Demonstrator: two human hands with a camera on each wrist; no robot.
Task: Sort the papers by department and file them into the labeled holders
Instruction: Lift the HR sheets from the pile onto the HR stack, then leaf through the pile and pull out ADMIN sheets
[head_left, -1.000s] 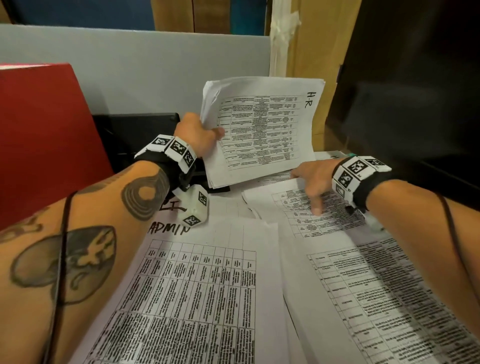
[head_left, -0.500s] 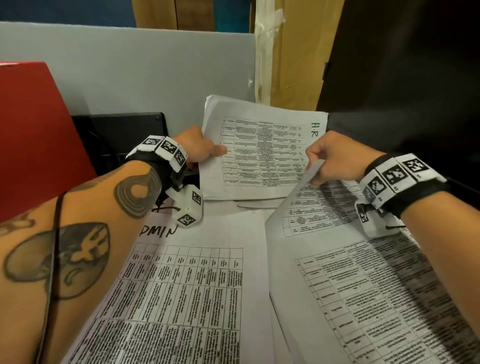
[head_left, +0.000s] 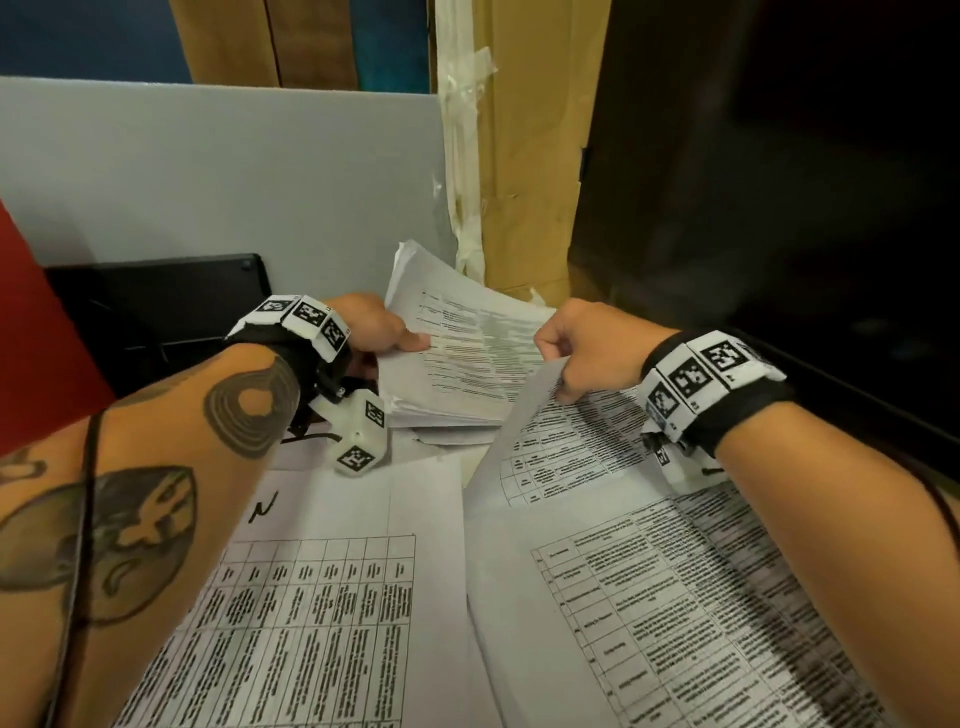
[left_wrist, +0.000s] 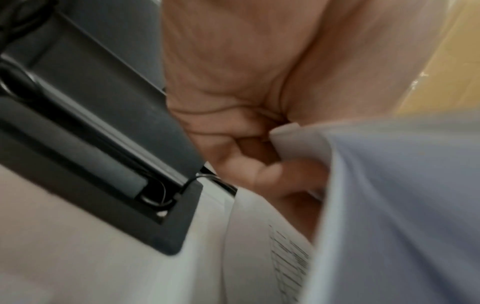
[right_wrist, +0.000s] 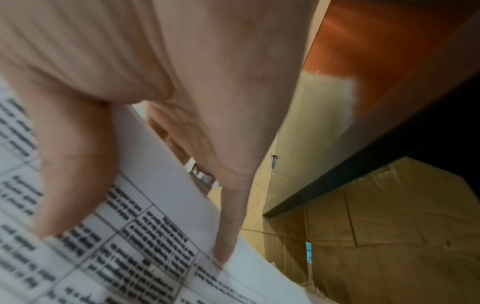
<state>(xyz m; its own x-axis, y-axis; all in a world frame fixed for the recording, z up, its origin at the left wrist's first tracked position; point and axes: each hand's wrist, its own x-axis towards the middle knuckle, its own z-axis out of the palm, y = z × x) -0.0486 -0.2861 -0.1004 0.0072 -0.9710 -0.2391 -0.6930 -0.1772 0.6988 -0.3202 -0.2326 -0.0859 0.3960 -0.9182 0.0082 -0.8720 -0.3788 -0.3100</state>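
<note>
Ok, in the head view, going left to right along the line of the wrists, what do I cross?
Red folder → black tray → left hand gripping the paper stack → right hand pinching the lifted sheet → dark cabinet.

Left hand (head_left: 374, 327) grips stack (head_left: 457, 364) (right hand (head_left: 587, 353) pinches sheet (head_left: 561, 457)).

Grey partition (head_left: 218, 171) w/ taped cardboard (head_left: 524, 156), dark rt side.
</note>
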